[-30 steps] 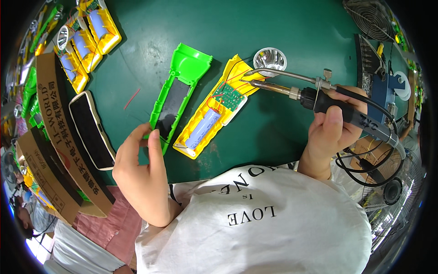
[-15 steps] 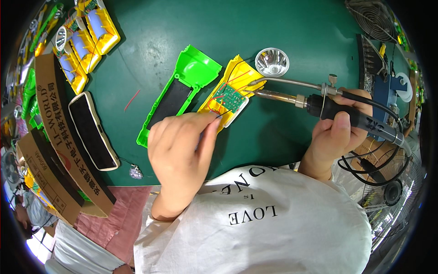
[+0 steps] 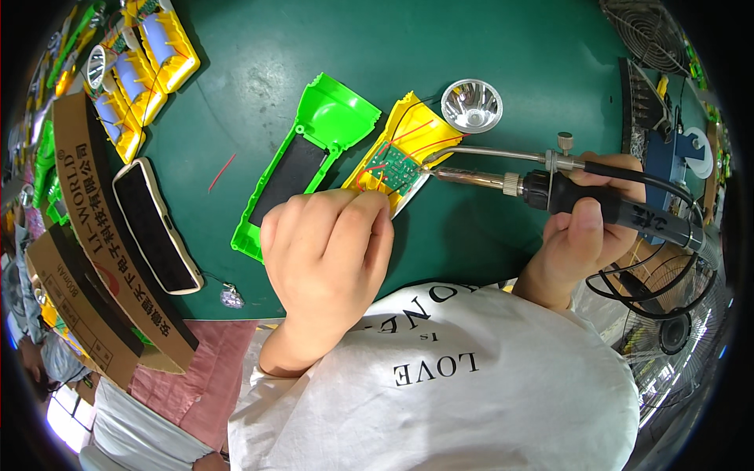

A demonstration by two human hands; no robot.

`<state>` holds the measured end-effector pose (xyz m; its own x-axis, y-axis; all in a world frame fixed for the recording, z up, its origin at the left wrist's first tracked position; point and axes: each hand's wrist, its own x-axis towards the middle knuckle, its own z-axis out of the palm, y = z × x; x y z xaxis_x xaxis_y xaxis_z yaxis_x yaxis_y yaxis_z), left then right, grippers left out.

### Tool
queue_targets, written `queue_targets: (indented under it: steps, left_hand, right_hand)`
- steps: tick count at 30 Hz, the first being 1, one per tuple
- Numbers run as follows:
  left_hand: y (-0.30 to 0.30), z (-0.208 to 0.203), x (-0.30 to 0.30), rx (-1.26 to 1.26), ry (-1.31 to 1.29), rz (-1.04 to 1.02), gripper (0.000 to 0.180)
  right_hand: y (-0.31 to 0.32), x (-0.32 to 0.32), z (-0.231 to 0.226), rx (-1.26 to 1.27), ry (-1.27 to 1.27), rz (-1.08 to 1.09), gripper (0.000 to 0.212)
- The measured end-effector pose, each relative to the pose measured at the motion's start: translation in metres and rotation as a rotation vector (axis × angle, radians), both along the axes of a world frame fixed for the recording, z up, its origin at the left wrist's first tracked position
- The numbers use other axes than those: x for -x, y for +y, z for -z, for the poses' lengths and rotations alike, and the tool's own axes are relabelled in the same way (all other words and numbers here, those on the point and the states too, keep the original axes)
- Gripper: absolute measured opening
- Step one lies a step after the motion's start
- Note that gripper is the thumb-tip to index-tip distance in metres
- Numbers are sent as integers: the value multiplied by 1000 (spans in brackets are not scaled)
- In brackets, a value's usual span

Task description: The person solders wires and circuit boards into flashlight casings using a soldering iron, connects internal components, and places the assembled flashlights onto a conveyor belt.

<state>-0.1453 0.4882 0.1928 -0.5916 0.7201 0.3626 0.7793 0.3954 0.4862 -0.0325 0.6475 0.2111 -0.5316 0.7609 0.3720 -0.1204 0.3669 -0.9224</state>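
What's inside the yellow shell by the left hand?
Inside the yellow shell, a green circuit board and red wires show; the left hand hides its near end and anything there.

Black lettering (image 3: 452,366) on shirt (image 3: 440,420), cartons (image 3: 110,228)

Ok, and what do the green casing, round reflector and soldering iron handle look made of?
Green casing: likely moulded plastic, smooth and shiny, with highlights and thin walls. Round reflector: mirror-bright, so polished metal or coated plastic; can't tell which. Soldering iron handle: perhaps plastic or rubber, given its dark, soft sheen.
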Motion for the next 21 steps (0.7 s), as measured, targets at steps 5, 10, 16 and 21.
queue_targets:
  steps: [5, 10, 16, 21]
  left_hand:
    - [2, 1, 1, -9, 2, 7, 19]
    - [3, 1, 2, -3, -3, 11, 18]
    - [2, 2, 2, -9, 1, 5, 18]
    - [2, 3, 2, -7, 6, 9, 18]
  right_hand:
    - [5, 3, 5, -138, 8, -97, 25]
    - [2, 0, -3, -138, -92, -113, 27]
    - [-2, 3, -3, -134, -154, -118, 31]
    - [-3, 4, 1, -87, -140, -85, 34]
